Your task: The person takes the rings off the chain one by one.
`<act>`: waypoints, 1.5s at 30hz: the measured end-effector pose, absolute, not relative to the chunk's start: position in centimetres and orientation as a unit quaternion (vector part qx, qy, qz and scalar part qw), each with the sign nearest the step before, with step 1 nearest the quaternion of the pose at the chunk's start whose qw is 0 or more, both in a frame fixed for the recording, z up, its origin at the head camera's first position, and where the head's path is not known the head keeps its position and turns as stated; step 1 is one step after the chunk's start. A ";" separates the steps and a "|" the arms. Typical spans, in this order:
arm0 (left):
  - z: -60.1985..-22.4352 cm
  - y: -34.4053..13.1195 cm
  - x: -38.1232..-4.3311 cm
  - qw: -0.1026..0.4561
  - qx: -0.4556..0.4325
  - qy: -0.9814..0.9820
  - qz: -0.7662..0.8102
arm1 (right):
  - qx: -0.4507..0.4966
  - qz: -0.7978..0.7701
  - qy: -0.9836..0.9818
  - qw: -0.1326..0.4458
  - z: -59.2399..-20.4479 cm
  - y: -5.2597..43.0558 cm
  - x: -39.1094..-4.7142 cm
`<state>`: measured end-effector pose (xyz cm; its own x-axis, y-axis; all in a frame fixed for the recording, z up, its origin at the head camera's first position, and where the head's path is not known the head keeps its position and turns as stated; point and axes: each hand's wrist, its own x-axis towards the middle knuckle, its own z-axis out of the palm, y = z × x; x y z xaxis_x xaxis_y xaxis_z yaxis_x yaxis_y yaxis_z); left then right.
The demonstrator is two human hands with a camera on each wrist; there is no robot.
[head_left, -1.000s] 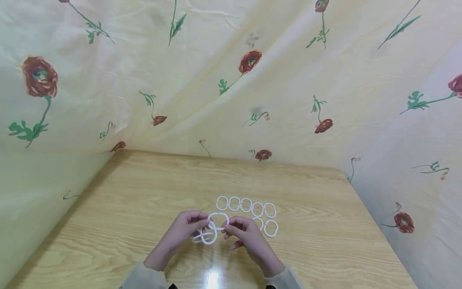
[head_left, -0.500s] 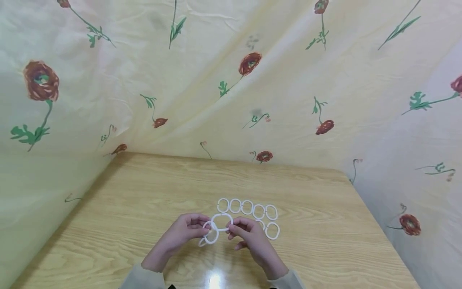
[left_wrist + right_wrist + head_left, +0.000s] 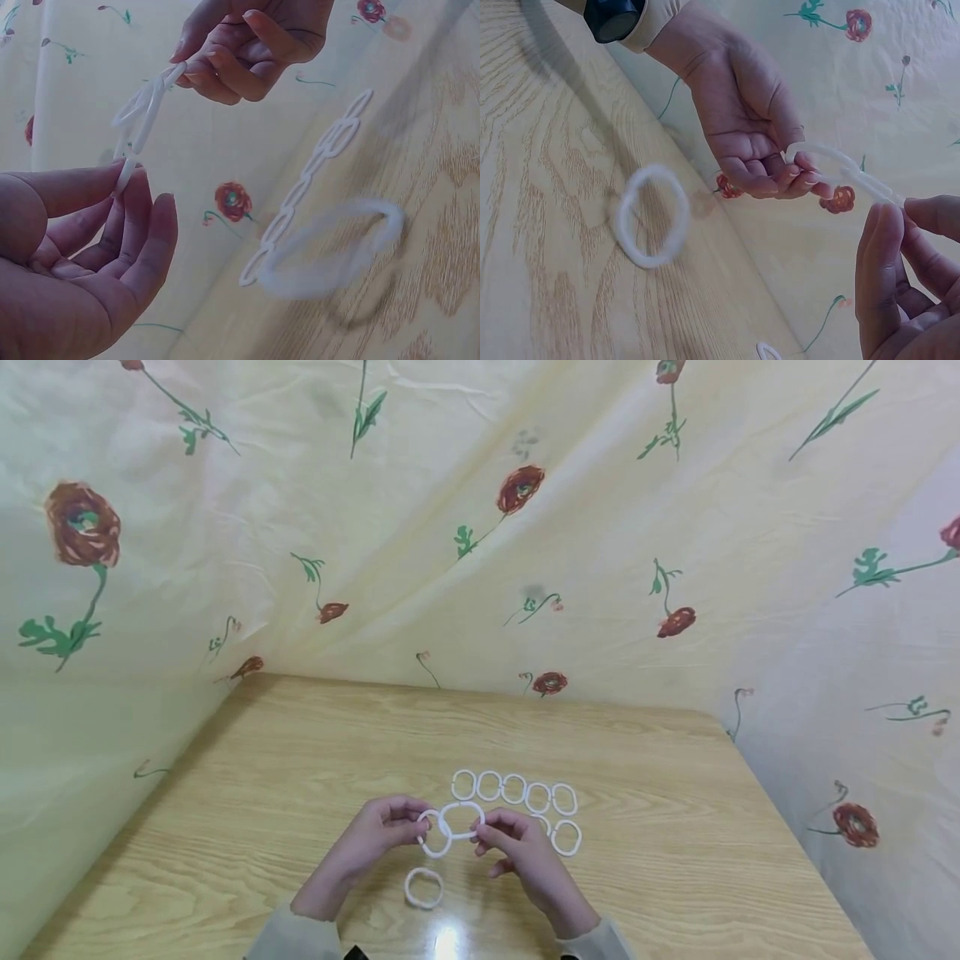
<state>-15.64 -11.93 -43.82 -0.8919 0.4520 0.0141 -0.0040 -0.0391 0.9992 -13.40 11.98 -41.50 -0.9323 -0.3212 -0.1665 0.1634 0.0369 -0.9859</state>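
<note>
My left hand [image 3: 381,828] pinches a white oval plastic ring [image 3: 437,857] between thumb and fingertips; in the left wrist view this ring has a small gap near the thumb. It is looped through a second white ring [image 3: 462,803], whose right end my right hand [image 3: 519,843] pinches. Both linked rings are raised above the table, drawn out between the hands. Below my left hand, apart from both hands, is a third white ring [image 3: 424,907]; it looks blurred in both wrist views.
Several white oval rings [image 3: 567,855] lie in two rows on the table just beyond my right hand, which partly covers the nearer row. The wooden table [image 3: 315,735] reaches back to a pale curtain [image 3: 420,527] printed with red flowers.
The third ring, hanging by the left hand before, has come away and dropped toward the table. The two linked rings stay pinched, now drawn out sideways, the left hand slightly further left.
</note>
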 end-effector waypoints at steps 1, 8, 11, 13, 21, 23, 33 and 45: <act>-43.8 -11.9 -15.7 0.161 0.165 0.673 0.703 | -0.055 -0.692 0.699 0.175 -41.5 12.0 -13.4; -43.6 -12.0 -15.8 0.154 0.157 0.668 0.711 | -0.055 -0.690 0.701 0.173 -41.5 12.0 -13.5; -43.5 -11.9 -15.8 0.149 0.153 0.669 0.712 | -0.055 -0.690 0.701 0.171 -41.5 12.0 -13.6; -43.5 -11.9 -15.8 0.146 0.147 0.669 0.713 | -0.054 -0.691 0.701 0.170 -41.5 12.0 -13.7; -43.4 -11.9 -15.8 0.141 0.116 0.669 0.720 | -0.032 -0.695 0.700 0.161 -41.6 12.1 -13.8; -43.3 -11.9 -15.8 0.140 0.110 0.668 0.722 | -0.023 -0.697 0.699 0.157 -41.5 12.1 -13.8; -43.1 -11.5 -15.4 0.136 0.114 0.680 0.711 | 0.002 -0.701 0.698 0.150 -41.7 12.0 -13.8; -43.4 -11.0 -15.4 0.132 0.120 0.687 0.705 | -0.022 -0.695 0.703 0.148 -41.8 12.0 -13.8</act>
